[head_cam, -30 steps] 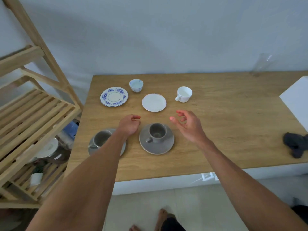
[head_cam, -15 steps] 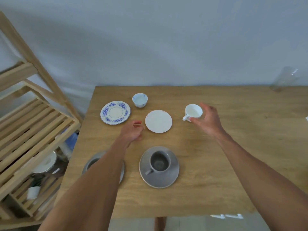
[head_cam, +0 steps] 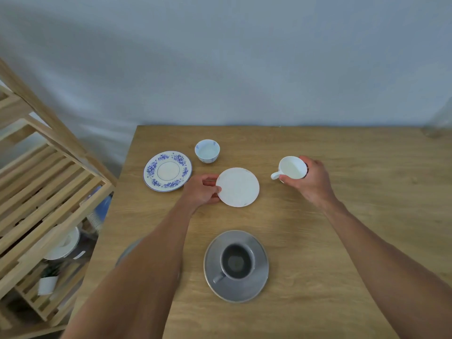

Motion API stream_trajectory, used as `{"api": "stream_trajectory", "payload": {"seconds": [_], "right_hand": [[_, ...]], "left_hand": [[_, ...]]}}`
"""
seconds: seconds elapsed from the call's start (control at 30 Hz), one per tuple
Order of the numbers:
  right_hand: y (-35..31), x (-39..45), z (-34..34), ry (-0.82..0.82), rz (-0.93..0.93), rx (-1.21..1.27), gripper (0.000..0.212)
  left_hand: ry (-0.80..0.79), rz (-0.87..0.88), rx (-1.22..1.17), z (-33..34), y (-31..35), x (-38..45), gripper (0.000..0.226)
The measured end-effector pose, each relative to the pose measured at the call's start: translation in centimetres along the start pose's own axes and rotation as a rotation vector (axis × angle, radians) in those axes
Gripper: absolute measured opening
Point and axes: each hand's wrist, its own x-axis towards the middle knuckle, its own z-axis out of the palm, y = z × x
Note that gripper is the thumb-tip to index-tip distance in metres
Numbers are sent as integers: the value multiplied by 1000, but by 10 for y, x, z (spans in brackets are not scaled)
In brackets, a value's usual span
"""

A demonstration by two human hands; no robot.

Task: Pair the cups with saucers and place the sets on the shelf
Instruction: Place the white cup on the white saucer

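Pairing the white set at frame centre: right hand (head_cam: pixel 309 181) grips the cup (head_cam: pixel 292 168), left hand (head_cam: pixel 201 192) seemingly pinches the saucer (head_cam: pixel 237 187). Next, seat the cup centrally.

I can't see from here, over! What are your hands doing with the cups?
Right hand gripping white cup. Left hand pinching white saucer edge. Grey set already paired. Path between clear.

Both bare arms reach forward. The left hand (head_cam: pixel 201 192) pinches with thumb and fingers. The right hand (head_cam: pixel 310 182) curls closed, palm inward.
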Motion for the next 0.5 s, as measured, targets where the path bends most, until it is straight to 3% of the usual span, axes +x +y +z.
{"api": "stream_trajectory", "payload": {"seconds": [0.23, 0.5], "right_hand": [[-53, -20, 11, -6, -142, 127, 72], [-88, -42, 58, -109, -247, 98, 86]], "left_hand": [[-38, -16, -62, -2, -2, 3, 46], [-43, -49, -103, -4, -4, 5, 45]]}}
